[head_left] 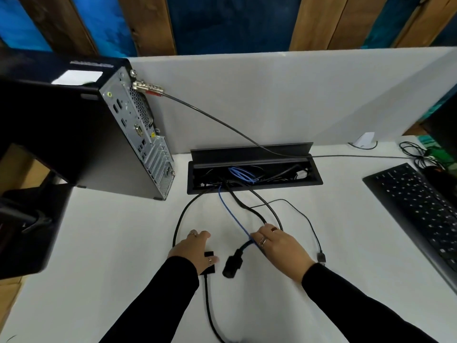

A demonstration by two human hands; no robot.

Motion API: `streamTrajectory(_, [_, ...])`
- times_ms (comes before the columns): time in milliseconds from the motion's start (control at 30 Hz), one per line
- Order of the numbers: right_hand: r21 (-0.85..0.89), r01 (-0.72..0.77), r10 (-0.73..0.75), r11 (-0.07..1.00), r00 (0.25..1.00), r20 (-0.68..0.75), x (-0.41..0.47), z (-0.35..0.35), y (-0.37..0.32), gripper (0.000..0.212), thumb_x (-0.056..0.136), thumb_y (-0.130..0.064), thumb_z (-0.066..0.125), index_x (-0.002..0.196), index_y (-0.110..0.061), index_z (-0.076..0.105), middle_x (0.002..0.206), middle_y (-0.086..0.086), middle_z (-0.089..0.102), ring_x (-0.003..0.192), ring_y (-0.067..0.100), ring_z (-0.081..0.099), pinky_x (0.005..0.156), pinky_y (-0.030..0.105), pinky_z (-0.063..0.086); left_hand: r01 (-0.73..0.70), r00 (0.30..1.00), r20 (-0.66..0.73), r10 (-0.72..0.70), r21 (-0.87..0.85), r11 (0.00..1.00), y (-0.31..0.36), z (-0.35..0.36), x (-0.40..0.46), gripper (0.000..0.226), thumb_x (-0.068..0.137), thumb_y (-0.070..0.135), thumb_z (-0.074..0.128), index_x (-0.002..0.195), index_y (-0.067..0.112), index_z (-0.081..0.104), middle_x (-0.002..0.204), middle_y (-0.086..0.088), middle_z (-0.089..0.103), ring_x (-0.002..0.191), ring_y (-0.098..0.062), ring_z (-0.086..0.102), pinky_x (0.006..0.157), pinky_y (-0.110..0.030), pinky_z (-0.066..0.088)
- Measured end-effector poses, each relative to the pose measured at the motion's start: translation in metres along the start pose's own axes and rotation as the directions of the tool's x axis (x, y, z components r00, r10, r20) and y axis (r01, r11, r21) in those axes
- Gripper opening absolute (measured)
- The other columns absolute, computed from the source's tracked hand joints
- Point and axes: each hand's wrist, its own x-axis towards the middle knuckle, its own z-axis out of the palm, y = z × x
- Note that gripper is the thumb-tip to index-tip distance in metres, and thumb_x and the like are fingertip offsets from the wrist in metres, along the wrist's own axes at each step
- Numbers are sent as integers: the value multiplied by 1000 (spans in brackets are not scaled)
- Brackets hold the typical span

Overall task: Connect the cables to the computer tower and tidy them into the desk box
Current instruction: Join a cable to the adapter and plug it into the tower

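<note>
The black computer tower (103,134) stands at the left with its rear ports facing me. The desk box (254,173) lies open in the white desk, lid raised, cables coiled inside. Several cables run out of it toward me. My left hand (195,251) rests over a black flat connector (210,264) and its cable. My right hand (279,246) grips the thick black power cable, whose plug (232,264) hangs just left of it; the blue network cable (232,216) passes under the fingers. A thin USB cable (321,257) ends at the right.
A security lock cable (222,122) stretches from the tower's back across the box to the right. A black keyboard (420,209) lies at the right. A monitor arm base (32,219) sits at the far left. A grey partition (284,95) closes the desk's back.
</note>
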Motion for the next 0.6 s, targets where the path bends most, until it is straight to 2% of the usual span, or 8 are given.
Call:
streamTrajectory(100, [51, -93, 97, 994, 992, -75, 5, -9, -11, 45, 63, -7, 83, 99, -14, 57, 70, 0, 59, 57, 15, 58, 46, 20, 44, 30, 997, 71, -32, 27, 999, 2, 2, 4, 68, 81, 50, 61, 135, 22, 31, 137, -4, 36, 112, -22, 55, 89, -31, 46])
streamTrajectory(200, [63, -106, 111, 992, 990, -88, 5, -12, -24, 48, 63, -10, 84, 101, -16, 55, 67, -2, 58, 53, 14, 56, 41, 18, 39, 56, 994, 97, -57, 17, 998, 5, 5, 8, 71, 76, 54, 65, 129, 19, 34, 132, -6, 37, 109, -24, 57, 87, -33, 46])
streamTrajectory(367, [75, -135, 140, 988, 989, -56, -4, -14, -26, 57, 59, -9, 86, 106, -16, 55, 68, -3, 58, 52, 12, 56, 39, 16, 38, 94, 993, 74, -88, -77, 993, 10, 13, 9, 69, 71, 41, 76, 121, 18, 36, 125, -7, 39, 101, -26, 60, 88, -35, 49])
streamTrajectory(467, [119, -176, 181, 977, 983, -32, -12, -17, -25, 48, 63, -9, 84, 105, -14, 61, 69, -3, 59, 53, 11, 55, 41, 14, 38, 130, 991, 51, -123, -145, 981, 10, 18, 8, 68, 69, 34, 78, 120, 19, 36, 123, -8, 37, 97, -24, 59, 87, -33, 50])
streamTrajectory(533, [137, -187, 193, 973, 981, -27, -15, -20, -25, 36, 72, -12, 77, 105, -15, 62, 69, -4, 60, 54, 11, 56, 42, 13, 38, 151, 989, 44, -144, -213, 965, 9, 22, 7, 68, 70, 28, 78, 122, 20, 35, 124, -8, 34, 87, -20, 56, 83, -27, 48])
streamTrajectory(600, [179, -231, 233, 956, 972, 6, -16, -26, -26, 21, 90, -25, 54, 107, -15, 60, 72, -3, 61, 55, 12, 58, 44, 14, 41, 160, 987, 25, -161, -309, 937, 8, 25, 6, 65, 73, 21, 75, 125, 18, 35, 125, -11, 36, 82, -19, 52, 78, -24, 44])
